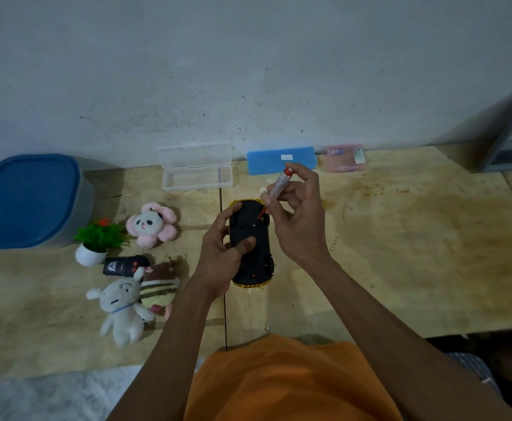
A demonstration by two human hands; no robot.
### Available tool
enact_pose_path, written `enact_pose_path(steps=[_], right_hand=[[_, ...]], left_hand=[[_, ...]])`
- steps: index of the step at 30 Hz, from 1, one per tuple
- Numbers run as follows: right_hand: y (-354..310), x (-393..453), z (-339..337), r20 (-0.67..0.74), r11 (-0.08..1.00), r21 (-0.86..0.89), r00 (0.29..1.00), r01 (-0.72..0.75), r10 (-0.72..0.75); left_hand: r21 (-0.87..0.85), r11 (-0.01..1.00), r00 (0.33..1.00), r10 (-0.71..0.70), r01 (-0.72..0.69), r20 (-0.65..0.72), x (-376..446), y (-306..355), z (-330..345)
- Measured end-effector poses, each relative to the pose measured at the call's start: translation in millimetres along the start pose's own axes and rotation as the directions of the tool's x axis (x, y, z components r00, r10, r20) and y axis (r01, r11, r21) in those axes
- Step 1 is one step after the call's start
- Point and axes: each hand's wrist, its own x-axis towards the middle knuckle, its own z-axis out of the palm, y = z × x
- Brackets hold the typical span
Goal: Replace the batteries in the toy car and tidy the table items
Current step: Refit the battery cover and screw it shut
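The yellow toy car (253,262) lies upside down at the table's middle, black underside up. My left hand (224,253) grips its left side, thumb pressed on the underside. My right hand (294,217) holds a clear-handled screwdriver (276,189) with a red cap, its red tip touching a screw on the car's underside. A black remote control (124,265) lies to the left among the plush toys.
A panda-flower plush (151,223), a white rabbit plush (121,311), a striped bee plush (159,288) and a small potted plant (97,243) sit on the left. A blue-lidded tub (27,199) stands far left. An open clear case (197,168), a blue case (279,161) and a pink case (344,158) line the wall.
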Motion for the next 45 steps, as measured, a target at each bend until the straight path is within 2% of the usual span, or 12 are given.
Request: enact_pose_path(steps=[38, 45], right_hand=[[-0.8, -0.6, -3.4, 0.007, 1.000, 0.012, 1.000, 0.022, -0.022], [0.5, -0.1, -5.4, 0.056, 0.991, -0.065, 0.992, 0.116, -0.113]], left_hand=[[0.033, 0.999, 1.000, -0.011, 0.011, -0.023, 2.9, 3.4, 3.8], [0.040, 0.999, 1.000, -0.003, 0.004, -0.018, 2.6, 2.9, 4.6]])
